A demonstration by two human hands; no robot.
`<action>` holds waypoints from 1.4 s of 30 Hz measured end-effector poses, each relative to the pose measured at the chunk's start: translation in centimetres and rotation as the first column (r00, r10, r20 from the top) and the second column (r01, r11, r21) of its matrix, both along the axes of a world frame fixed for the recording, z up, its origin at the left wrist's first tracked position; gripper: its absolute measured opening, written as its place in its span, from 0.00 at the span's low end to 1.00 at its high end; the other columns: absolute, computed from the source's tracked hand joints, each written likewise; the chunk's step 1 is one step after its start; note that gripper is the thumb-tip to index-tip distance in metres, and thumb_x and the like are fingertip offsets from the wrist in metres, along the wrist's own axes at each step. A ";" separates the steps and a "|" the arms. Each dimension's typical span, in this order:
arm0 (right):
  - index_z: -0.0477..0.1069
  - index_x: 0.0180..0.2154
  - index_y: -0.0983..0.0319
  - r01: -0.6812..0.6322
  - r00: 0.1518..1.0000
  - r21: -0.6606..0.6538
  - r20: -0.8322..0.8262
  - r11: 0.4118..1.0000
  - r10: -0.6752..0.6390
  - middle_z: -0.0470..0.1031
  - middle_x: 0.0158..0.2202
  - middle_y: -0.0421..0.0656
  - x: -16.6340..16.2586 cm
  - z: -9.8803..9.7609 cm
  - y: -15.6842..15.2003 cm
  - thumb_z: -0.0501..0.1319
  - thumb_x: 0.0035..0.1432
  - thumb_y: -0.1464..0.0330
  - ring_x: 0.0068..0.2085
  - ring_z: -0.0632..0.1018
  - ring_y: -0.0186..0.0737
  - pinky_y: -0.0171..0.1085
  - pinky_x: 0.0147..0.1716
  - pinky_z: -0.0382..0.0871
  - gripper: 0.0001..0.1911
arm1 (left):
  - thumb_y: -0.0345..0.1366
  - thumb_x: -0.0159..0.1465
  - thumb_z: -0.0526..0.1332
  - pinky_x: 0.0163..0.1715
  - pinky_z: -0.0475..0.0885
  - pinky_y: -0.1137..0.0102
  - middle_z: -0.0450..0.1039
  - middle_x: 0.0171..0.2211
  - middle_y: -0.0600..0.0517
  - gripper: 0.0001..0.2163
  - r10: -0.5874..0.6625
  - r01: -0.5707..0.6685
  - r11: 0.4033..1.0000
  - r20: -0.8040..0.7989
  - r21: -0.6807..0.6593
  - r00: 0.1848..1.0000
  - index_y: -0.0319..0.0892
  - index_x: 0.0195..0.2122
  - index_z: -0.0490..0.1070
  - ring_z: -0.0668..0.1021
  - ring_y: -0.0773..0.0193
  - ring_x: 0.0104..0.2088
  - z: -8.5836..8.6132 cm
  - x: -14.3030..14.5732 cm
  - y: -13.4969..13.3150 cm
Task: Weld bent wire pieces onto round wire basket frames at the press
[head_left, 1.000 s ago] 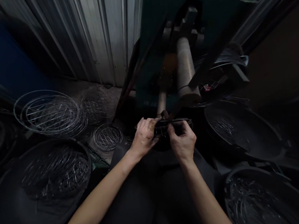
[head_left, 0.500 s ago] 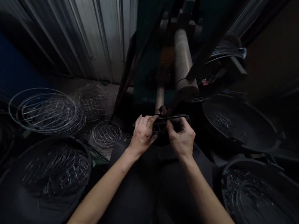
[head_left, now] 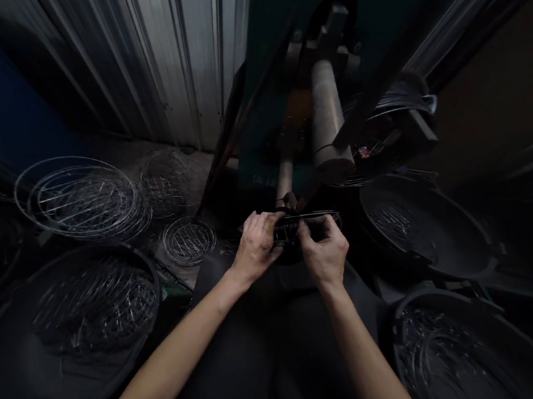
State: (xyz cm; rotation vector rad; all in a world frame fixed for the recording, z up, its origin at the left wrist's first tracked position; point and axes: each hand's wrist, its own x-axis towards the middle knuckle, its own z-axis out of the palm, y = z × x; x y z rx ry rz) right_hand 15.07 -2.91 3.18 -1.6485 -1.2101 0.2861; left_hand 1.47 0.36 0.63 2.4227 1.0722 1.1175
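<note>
Presently, a small wire basket [head_left: 301,226] is held above the lap, just below a pale roller [head_left: 328,122] on a dark green machine. Its near side is gripped by the left hand [head_left: 256,245], with the fingers curled closed over the wires. The right hand [head_left: 324,251] is nearly closed too, its fingertips pinched onto the top rim, though the exact contact is lost in shadow. The basket is judged light and stiff but springy, with thin wires liable to slip under bare fingers, so the rim is taken as the surest hold. Wire rings [head_left: 81,198] are heaped on the concrete floor [head_left: 193,164] to the left, beside a small round wire mesh [head_left: 189,241]. Black basins holding wire pieces are set to the left [head_left: 9,395], right [head_left: 450,244] and lower right [head_left: 466,309]. Behind all this stands a corrugated metal sheet [head_left: 162,54].
</note>
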 end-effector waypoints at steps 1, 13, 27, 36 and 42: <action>0.66 0.27 0.61 -0.002 1.000 0.000 -0.001 1.000 0.002 0.73 0.25 0.40 0.0 0.0 0.1 0.60 0.53 0.59 0.26 0.72 0.36 0.33 0.29 0.65 0.11 | 0.27 0.54 0.62 0.56 0.61 0.54 0.67 0.47 0.46 0.26 0.003 -0.003 1.000 0.001 0.001 1.000 0.41 0.53 0.55 0.71 0.56 0.49 0.0 0.0 0.0; 0.66 0.27 0.61 -0.006 1.000 -0.003 0.026 1.000 0.006 0.73 0.24 0.39 -0.5 0.9 1.0 0.59 0.52 0.61 0.26 0.72 0.36 0.33 0.28 0.65 0.10 | 0.26 0.52 0.62 0.55 0.63 0.55 0.67 0.46 0.46 0.27 0.036 -0.036 0.999 -0.039 0.005 0.999 0.40 0.53 0.56 0.71 0.55 0.48 0.4 -0.2 1.0; 0.71 0.38 0.61 -0.032 0.999 -0.030 -0.023 0.999 0.032 0.76 0.33 0.41 1.6 1.5 -2.8 0.62 0.52 0.58 0.30 0.75 0.36 0.34 0.32 0.69 0.15 | 0.27 0.53 0.62 0.50 0.65 0.58 0.67 0.45 0.46 0.26 0.036 -0.036 0.999 -0.051 -0.002 0.998 0.40 0.53 0.57 0.70 0.55 0.48 0.7 -0.6 1.2; 0.74 0.39 0.67 0.512 0.858 -0.694 0.434 0.506 -0.274 0.77 0.36 0.58 20.1 -7.5 -17.2 0.57 0.52 0.64 0.42 0.77 0.58 0.49 0.42 0.68 0.16 | 0.30 0.53 0.61 0.49 0.66 0.59 0.66 0.47 0.46 0.28 -0.152 0.094 0.959 -0.208 -0.267 0.966 0.41 0.56 0.57 0.70 0.55 0.48 1.3 0.2 -4.2; 0.76 0.34 0.64 0.353 0.930 -0.839 0.267 0.414 -0.252 0.78 0.33 0.51 21.9 -13.8 -19.8 0.64 0.43 0.65 0.38 0.78 0.50 0.41 0.38 0.70 0.14 | 0.39 0.52 0.66 0.58 0.44 0.41 0.49 0.63 0.42 0.42 -0.312 0.185 0.925 -0.386 -0.331 0.868 0.49 0.64 0.44 0.56 0.44 0.61 -1.9 0.7 -6.1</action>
